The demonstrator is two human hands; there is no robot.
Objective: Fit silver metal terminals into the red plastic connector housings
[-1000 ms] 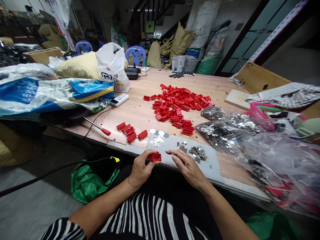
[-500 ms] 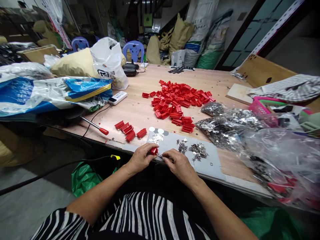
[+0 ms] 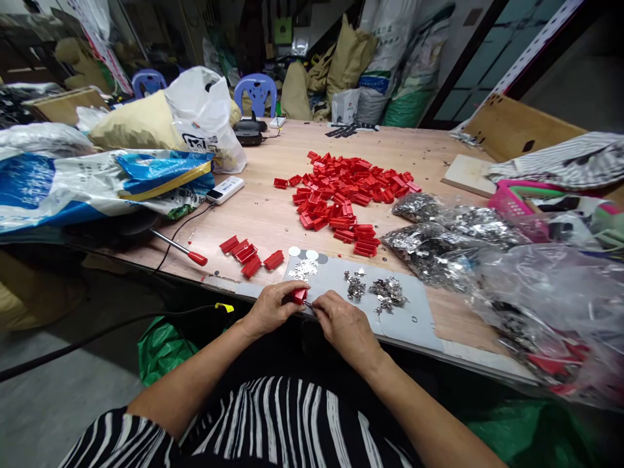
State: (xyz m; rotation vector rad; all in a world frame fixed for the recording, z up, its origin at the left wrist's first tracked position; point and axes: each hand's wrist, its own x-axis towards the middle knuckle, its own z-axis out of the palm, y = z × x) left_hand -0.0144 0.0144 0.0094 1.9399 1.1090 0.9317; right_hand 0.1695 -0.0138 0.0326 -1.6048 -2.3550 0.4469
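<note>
The person's left hand is clamped on a red plastic housing, thumb and fingers closed around it, at the near edge of the wood-grain table, by the front left part of a grey mat. The right hand faces it from just beside, thumb and fingertips pinched together on a slim metal piece whose end meets the housing's open side; how far it reaches in is too small to tell. On the mat beyond the hands lie a bright cluster of flat silver pieces, a small heap of metal clips and, to its right, a larger heap of metal parts. A small group of loose red housings rests on the table to the left of the mat, near a metal lever with a red grip. A broad pile of red housings spreads over the middle of the table, well apart from the hands. Right of the mat sit clear plastic bags of metal parts, with a pink basket behind them.
</note>
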